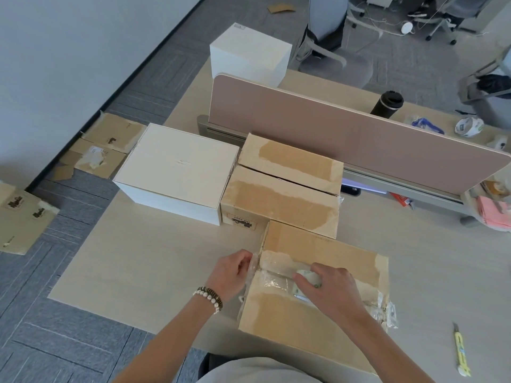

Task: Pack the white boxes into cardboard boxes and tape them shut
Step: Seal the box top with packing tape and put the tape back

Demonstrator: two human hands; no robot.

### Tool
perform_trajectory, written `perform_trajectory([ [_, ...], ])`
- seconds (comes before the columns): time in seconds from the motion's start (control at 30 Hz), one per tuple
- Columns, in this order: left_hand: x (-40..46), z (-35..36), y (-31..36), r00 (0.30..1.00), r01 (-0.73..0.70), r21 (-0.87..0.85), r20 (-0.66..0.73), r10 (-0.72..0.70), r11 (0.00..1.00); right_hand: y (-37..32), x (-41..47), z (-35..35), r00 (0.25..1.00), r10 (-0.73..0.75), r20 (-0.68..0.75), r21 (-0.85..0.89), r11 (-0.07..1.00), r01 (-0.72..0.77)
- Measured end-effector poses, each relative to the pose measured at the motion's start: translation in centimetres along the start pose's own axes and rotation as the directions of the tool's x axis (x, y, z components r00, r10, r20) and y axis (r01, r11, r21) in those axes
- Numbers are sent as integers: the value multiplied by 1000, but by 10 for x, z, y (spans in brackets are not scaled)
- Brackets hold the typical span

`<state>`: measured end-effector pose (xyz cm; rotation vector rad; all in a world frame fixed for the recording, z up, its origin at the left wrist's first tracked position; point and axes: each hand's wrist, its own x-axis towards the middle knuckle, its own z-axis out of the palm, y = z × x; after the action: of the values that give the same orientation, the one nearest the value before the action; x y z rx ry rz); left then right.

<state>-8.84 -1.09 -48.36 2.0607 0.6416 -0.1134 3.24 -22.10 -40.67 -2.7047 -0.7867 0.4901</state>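
Our left hand pinches the loose end of the tape at the left edge of the near cardboard box. Our right hand grips the tape roll on the seam. We think it works best to pull the roll slowly right and press the tape flat. A white box waits on the bench to the left. The other cardboard box sits touching behind. The knife lies far right.

On the pale wooden desk, a closed brown cardboard box sits nearest; behind it a second flap-closed cardboard box, a large white rectangular box at its left.
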Motion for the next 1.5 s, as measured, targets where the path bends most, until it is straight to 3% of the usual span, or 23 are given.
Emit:
perform_trajectory([
  [0.2,-15,0,23,985,5,5,173,-6,1000,6,1,2,998,-53,-17,45,998,54],
  [0.33,-20,16,24,956,12,31,294,-20,999,14,-2,-8,990,-136,39,319,941,116],
  [0.43,-23,26,29,970,36,25,239,-41,999,16,-4,-21,979,-93,181,515,857,-14],
  [0.53,-26,36,39,989,90,41,115,-94,995,29,-8,-27,954,-49,297,594,792,-144],
  [0.73,-31,44,44,994,99,75,45,-102,992,41,-6,-22,958,24,286,532,827,-180],
  [0.9,-30,44,48,987,144,62,61,-147,988,50,-5,-36,986,27,164,281,957,-73],
  [1.07,-30,45,49,986,152,59,62,-156,987,72,-10,-32,980,15,200,599,789,-134],
  [1.13,-29,46,50,983,168,49,64,-171,985,72,-9,-33,977,40,211,592,789,-161],
  [1.3,-32,47,51,982,167,56,81,-171,984,79,-13,-46,984,120,133,357,920,-161],
  [1.5,-27,48,45,985,145,74,80,-151,987,77,-13,-45,972,159,170,493,841,-224],
])
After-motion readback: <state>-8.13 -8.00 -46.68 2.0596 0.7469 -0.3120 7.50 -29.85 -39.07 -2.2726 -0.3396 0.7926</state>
